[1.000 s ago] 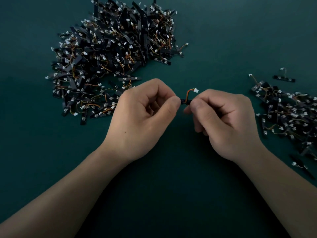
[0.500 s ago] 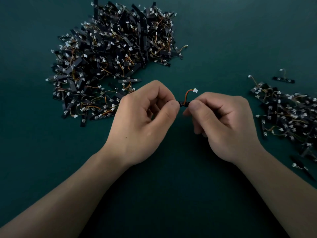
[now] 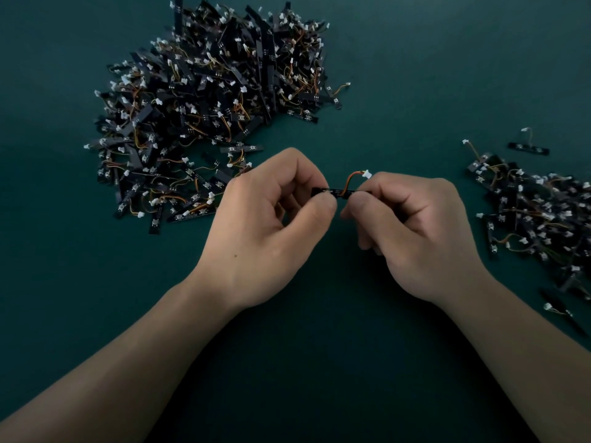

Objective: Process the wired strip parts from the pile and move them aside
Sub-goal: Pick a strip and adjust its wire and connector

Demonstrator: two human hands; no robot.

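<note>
Pile (image 3: 208, 107) crowds the far-left corner of the worktop (image 3: 415, 75); smaller heap (image 3: 537, 219) lies at the right edge. Mid-worktop our left hand (image 3: 271, 225) and right hand (image 3: 412, 228) pinch one strip (image 3: 335, 190) by its ends, lately drawn slightly apart: we judge processing underway.

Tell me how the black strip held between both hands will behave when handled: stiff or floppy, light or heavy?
The strip is probably stiff: it spans straight between the left hand and the right hand, pinched at each end. Its orange wire seems bendy, arching up to the white connector. Likely light: fingertips alone hold it.
</note>
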